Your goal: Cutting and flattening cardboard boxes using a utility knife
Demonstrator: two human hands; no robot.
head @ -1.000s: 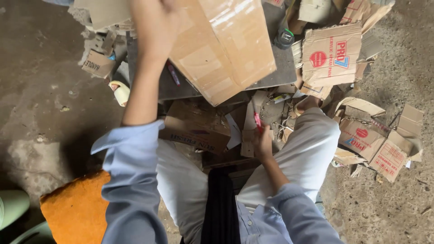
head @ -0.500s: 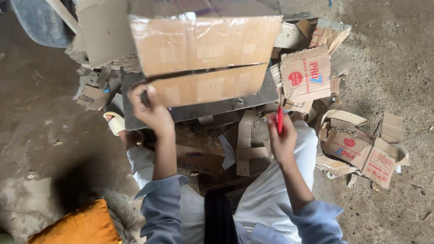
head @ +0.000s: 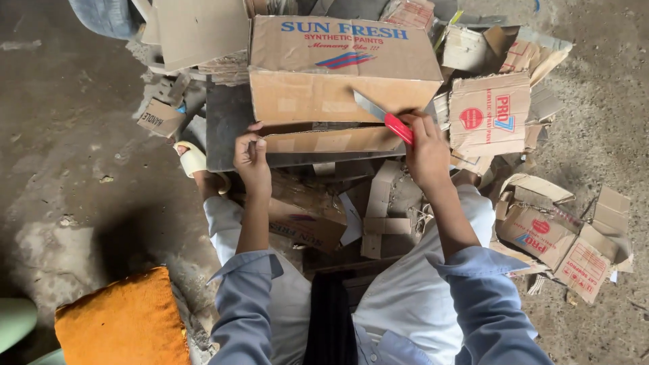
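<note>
A large brown cardboard box (head: pixel 338 74) with blue and red print lies on a dark flat slab (head: pixel 226 128) in front of me. My left hand (head: pixel 251 157) grips the lower left edge of the box's front flap. My right hand (head: pixel 426 145) holds a red-handled utility knife (head: pixel 384 117), its blade laid against the box's front face near the right end. Both my sleeves are light blue, and I am seated with my knees apart.
Cut and torn cardboard pieces (head: pixel 547 233) litter the concrete floor to the right and between my legs. A flattened printed carton (head: pixel 490 111) stands to the box's right. An orange cushion (head: pixel 122 321) lies at lower left. My sandalled foot (head: pixel 193 161) shows left of the slab.
The box has come down from my raised left hand and now lies flat on the slab. My right hand has lifted the knife up to the box's front face.
</note>
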